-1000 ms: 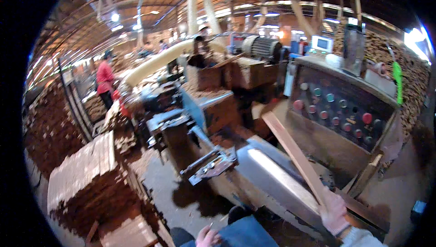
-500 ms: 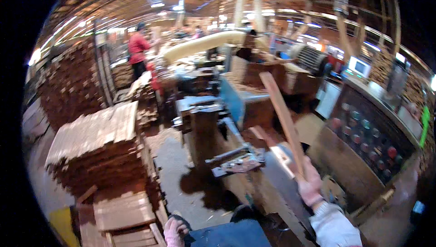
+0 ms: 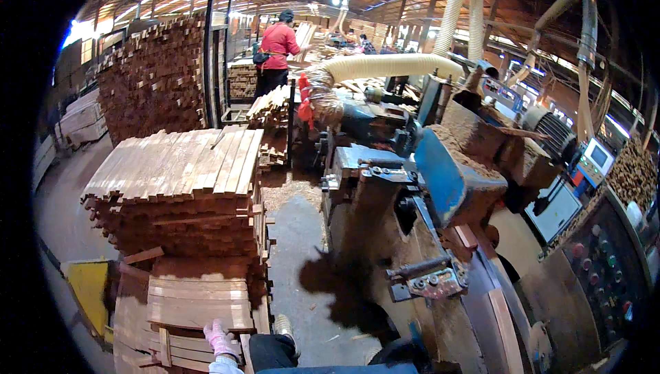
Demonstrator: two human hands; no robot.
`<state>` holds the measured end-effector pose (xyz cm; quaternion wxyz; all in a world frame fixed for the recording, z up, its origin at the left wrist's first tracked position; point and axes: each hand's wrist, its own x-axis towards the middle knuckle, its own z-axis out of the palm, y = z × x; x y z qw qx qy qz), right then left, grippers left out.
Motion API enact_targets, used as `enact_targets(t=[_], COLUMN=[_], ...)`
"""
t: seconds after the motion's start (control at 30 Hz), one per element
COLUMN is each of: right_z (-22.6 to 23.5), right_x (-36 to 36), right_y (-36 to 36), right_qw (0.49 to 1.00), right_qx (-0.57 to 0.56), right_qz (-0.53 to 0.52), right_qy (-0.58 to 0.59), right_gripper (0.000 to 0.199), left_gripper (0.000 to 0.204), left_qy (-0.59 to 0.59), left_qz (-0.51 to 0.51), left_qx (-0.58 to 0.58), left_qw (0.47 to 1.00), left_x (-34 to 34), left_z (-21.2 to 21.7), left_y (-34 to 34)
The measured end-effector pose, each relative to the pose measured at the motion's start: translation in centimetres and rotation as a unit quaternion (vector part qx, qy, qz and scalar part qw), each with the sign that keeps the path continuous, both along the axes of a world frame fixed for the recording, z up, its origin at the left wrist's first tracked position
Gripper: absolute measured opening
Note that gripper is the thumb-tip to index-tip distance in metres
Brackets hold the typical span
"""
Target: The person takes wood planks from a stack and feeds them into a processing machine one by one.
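Your left hand (image 3: 220,339) over low boards (image 3: 199,300), beside a woodworking machine (image 3: 368,212)

At the bottom of the frame, left of centre, your left hand wears a pink glove, its fingers loosely extended around nothing visible; whether it touches the boards is hard to tell. Your right hand is outside the frame, so its grip cannot be told. Your shoe (image 3: 283,328) shows just right of the boards. At lower right, a long wood strip (image 3: 505,333) lies on the machine, left of a control panel (image 3: 598,281) with round buttons. A stack of wood (image 3: 175,226) fills the left middle. Right of centre is a blue guard (image 3: 440,178). Farther back, a cream hose (image 3: 392,66) crosses the upper middle, and a person in red (image 3: 277,44) stands right of a tall wood pile (image 3: 151,75).
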<state>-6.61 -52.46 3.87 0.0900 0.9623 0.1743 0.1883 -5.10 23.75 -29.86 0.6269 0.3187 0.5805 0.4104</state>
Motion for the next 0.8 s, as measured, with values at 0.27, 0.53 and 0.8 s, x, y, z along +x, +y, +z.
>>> enact_targets(t=[0.27,0.53,0.8], right_z=[-0.2,0.2,-1.6], right_x=[18.6,29.3,26.3], right_y=[8.3,17.0,17.7], right_qw=[0.994,0.993,0.980], right_qx=[-0.102,0.070,0.148], right_qz=[-0.029,0.090,0.058], right_qy=[0.012,-0.040,-0.120], right_gripper=[0.040,0.042,0.032], left_gripper=[0.080,0.053,0.041], left_qy=[0.120,0.045,-0.107], left_qz=[0.054,0.009,0.113], left_qx=[-0.183,-0.148,-0.143], left_qw=[0.974,0.988,0.977], left_x=[-2.7,-5.5,-3.4], left_z=[-9.3,-13.9,-6.2], left_y=[7.9,8.3,6.3])
